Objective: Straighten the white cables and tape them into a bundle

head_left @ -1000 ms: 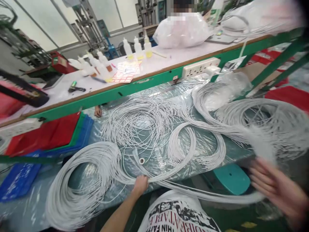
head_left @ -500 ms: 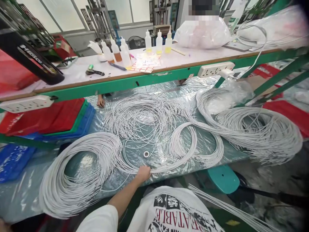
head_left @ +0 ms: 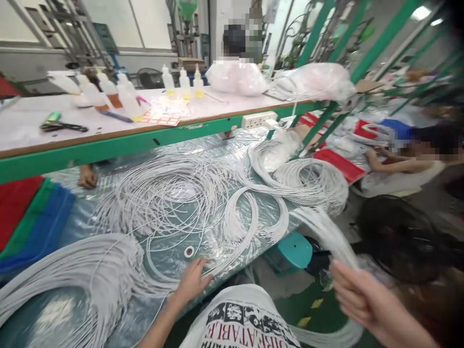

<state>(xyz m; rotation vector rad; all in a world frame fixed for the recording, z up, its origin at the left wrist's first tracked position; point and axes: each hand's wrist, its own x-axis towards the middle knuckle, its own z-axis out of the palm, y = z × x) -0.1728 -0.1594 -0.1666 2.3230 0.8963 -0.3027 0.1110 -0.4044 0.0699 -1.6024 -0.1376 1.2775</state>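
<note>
The right hand (head_left: 357, 292) has its fingers curled tight around a long bundle of thin white wires (head_left: 333, 234). The bundle sticks out past the top of the fingers and bends in a loop under them. If these fingers go loose, I think some wires could slip out and flop on the grey and green floor (head_left: 286, 292). Past the fingers is a big, dark, round fan-like thing (head_left: 395, 241); a swinging end might snag on it, but I can't tell how near it is. Left of the fingers is a turquoise plastic stool (head_left: 295, 249) that could catch the wires too.

The left hand (head_left: 192, 280) has its fingers partly spread, thumb apart, over a curved bunch of white wires (head_left: 235, 251) on the blue-green, plastic-covered desk (head_left: 168, 253). I can't tell how hard they press. If it's only soft, 1 tug could make the bunch slide. Just ahead of these fingers is a small, round, white ring with a dark middle (head_left: 189, 252), which they could knock away. Farther ahead, a messy white wire heap (head_left: 166, 193) has loose ends that could get tangled.
</note>
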